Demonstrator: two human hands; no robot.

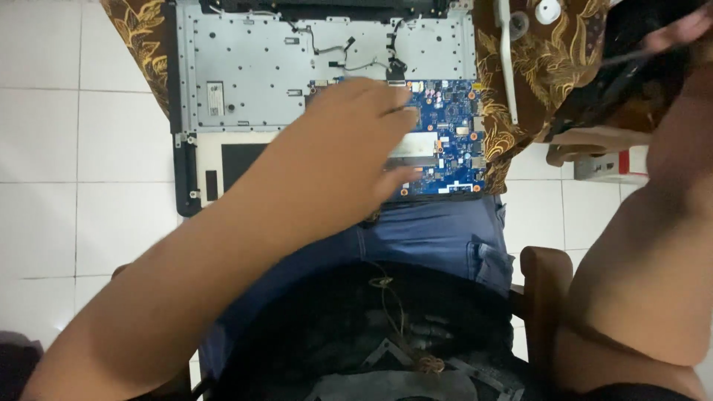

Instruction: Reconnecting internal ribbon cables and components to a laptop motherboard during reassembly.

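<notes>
Head view: one left hand [356, 141] spread flat on one blue circuit board [449, 134]; right hand's [679, 33] grip unclear.

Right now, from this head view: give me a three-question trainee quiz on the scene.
1. True or false: the left hand rests on the blue circuit board.
2. What does the opened laptop lie on? A) patterned cloth B) bare tiles C) a tray
3. Fill in: the right hand, blurred at the top right corner, holds something ____.

Key: 1 true; 2 A, the brown patterned cloth; 3 dark, though its kind cannot be told.
</notes>
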